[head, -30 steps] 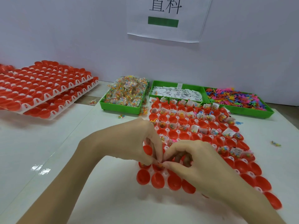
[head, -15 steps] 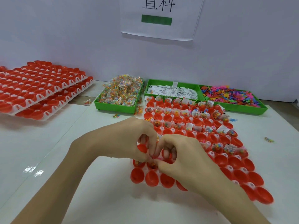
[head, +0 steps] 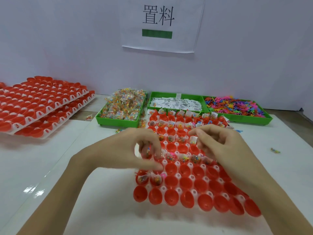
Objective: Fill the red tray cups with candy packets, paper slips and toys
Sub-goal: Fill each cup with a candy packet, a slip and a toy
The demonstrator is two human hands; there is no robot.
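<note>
1. My left hand point(head: 135, 150) hangs over the left side of the red tray point(head: 186, 189), fingers curled down, tips at a cup in the fourth row from me. They are blurred; they seem to pinch a small packet there, but I cannot tell for sure.
2. My right hand point(head: 225, 146) is over the tray's right half, apart from my left. Its fingers are loosely curled with the tips pointing left, and I see nothing in them.
3. The tray lies on the white table point(head: 42, 167) straight before me. The row of cups nearest me is bare red.
4. The next row has two cups at its left end with candy packets point(head: 149, 179) and slips in them; the others are bare.
5. The row after that looks bare. The one beyond it, under my left fingertips, holds packets across several cups, and a pink toy point(head: 171, 154) shows there.
6. The far rows by the bins are mostly filled with packets and white slips standing up.
7. Behind the tray stand three green bins: the left bin point(head: 118, 121) heaped with candy packets, the middle bin point(head: 176, 103) holding paper slips, the right bin point(head: 250, 120) with coloured toys.
8. Far left, stacked trays point(head: 42, 106) of red cups lie on the table.
9. A sign point(head: 159, 22) with two characters and a green bar hangs on the wall.
10. A loose packet point(head: 275, 150) lies on the table off to my right.
</note>
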